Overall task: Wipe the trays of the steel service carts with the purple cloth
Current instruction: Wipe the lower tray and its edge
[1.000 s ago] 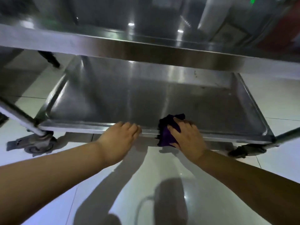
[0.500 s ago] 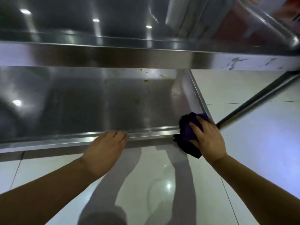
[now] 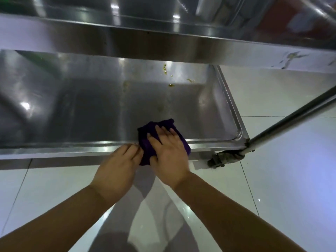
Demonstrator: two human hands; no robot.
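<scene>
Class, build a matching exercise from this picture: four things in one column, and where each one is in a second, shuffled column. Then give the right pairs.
Things
1. purple cloth
2. left hand
3. food bits
4. wheel

Places
A. at the far side of the lower tray
B. under the tray's right front corner
C. under the right hand, on the tray's front edge
D. on the tray's front rim, beside the cloth

Pairs: 1-C, 2-D, 3-A, 4-B

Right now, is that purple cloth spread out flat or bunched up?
Bunched up: the purple cloth sits as a thick folded wad under the right hand, straddling the lower tray's front rim.
</scene>
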